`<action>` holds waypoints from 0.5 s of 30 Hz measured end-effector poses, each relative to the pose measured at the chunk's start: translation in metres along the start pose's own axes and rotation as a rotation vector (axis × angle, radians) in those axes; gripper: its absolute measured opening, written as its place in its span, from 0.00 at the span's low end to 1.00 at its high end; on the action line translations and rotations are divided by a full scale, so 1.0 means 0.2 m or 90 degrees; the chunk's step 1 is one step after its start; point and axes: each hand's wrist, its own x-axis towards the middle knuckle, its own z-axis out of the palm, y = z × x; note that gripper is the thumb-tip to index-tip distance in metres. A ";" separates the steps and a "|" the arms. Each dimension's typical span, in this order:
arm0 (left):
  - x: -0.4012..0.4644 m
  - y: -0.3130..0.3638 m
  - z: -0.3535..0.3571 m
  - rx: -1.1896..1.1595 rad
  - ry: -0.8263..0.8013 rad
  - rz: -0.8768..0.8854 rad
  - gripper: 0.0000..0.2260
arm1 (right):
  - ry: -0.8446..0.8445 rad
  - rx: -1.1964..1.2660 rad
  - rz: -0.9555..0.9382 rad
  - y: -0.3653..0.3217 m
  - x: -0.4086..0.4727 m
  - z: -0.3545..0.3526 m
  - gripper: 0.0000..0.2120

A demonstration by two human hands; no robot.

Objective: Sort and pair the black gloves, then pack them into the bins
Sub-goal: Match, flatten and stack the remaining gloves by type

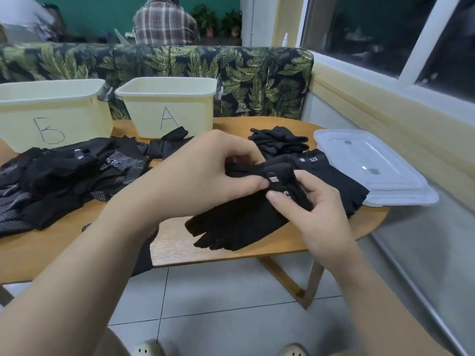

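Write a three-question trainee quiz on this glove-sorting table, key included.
1. True or false: both hands grip the same black glove.
2. Which lettered bin stands nearer the clear lids: A or B?
3. Where is the biggest loose heap of gloves? (a) in front of bin B (b) inside bin A (c) on the floor

Key
1. True: left hand and right hand pinch it at the cuff.
2. A: bin A is right of bin B.
3. (a)
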 end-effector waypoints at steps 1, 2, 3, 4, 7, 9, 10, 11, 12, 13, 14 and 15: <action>0.03 0.02 0.01 -0.034 0.005 0.003 0.03 | 0.024 0.075 0.011 0.00 0.00 -0.02 0.08; 0.05 0.04 0.01 -0.067 0.009 0.003 0.04 | 0.033 0.164 0.027 0.01 0.00 -0.03 0.11; 0.08 0.05 0.02 -0.103 0.013 0.000 0.05 | 0.029 0.254 0.051 0.01 0.00 -0.05 0.13; 0.11 0.07 0.04 -0.139 0.021 -0.005 0.05 | 0.018 0.320 0.075 0.01 0.00 -0.06 0.15; 0.19 0.10 0.09 -0.215 0.056 -0.028 0.06 | -0.015 0.348 0.112 0.01 -0.02 -0.12 0.17; 0.24 0.10 0.11 -0.246 0.064 -0.048 0.07 | -0.019 0.315 0.120 0.02 -0.02 -0.16 0.15; 0.27 0.10 0.12 -0.255 0.056 -0.060 0.10 | -0.019 0.300 0.119 0.03 -0.02 -0.19 0.16; 0.29 0.10 0.13 -0.257 0.041 -0.070 0.13 | -0.015 0.283 0.116 0.04 -0.02 -0.21 0.17; 0.31 0.10 0.13 -0.257 0.022 -0.087 0.17 | -0.007 0.256 0.112 0.05 -0.02 -0.24 0.18; 0.33 0.11 0.14 -0.266 0.002 -0.109 0.20 | 0.004 0.221 0.112 0.06 -0.01 -0.26 0.18; 0.36 0.12 0.14 -0.286 -0.022 -0.137 0.23 | 0.018 0.185 0.116 0.07 -0.01 -0.30 0.18; 0.39 0.12 0.14 -0.304 -0.054 -0.164 0.26 | 0.028 0.150 0.122 0.07 0.00 -0.33 0.17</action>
